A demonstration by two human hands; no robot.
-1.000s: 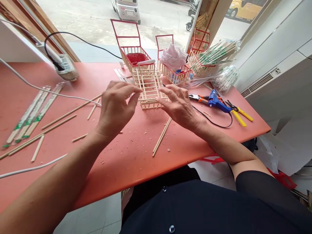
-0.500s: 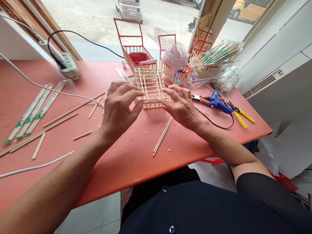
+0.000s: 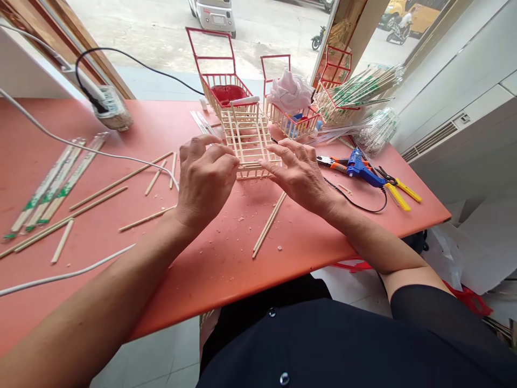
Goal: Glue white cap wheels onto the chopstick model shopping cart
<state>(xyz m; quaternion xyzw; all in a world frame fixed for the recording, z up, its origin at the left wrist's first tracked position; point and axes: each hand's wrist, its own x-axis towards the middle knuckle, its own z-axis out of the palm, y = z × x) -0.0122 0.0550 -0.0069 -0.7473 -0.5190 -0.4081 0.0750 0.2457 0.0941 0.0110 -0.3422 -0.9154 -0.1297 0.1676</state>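
A small basket-like frame of pale wooden sticks [image 3: 251, 141] sits on the table between my hands. Curled at its near left corner, my left hand [image 3: 208, 175] has thumb and fingers drawn together; whatever they may pinch is hidden. My right hand [image 3: 297, 170] lies along the frame's right side, fingers stretched out and fingertips touching the sticks near the front rail. Two loose chopsticks [image 3: 269, 226] lie on the table in front of the frame.
Red-trimmed stick carts [image 3: 230, 75] stand behind, one holding pink-white cloth [image 3: 291, 91]. To the right are a blue glue gun [image 3: 363, 168], its cord, and yellow-handled pliers [image 3: 398, 196]. Wrapped chopsticks [image 3: 48, 188], cut sticks and a white cable [image 3: 92, 152] lie left.
My left hand has closed, its thumb and index finger coming together and turning slightly to the right. My right hand stays almost in place on the frame.
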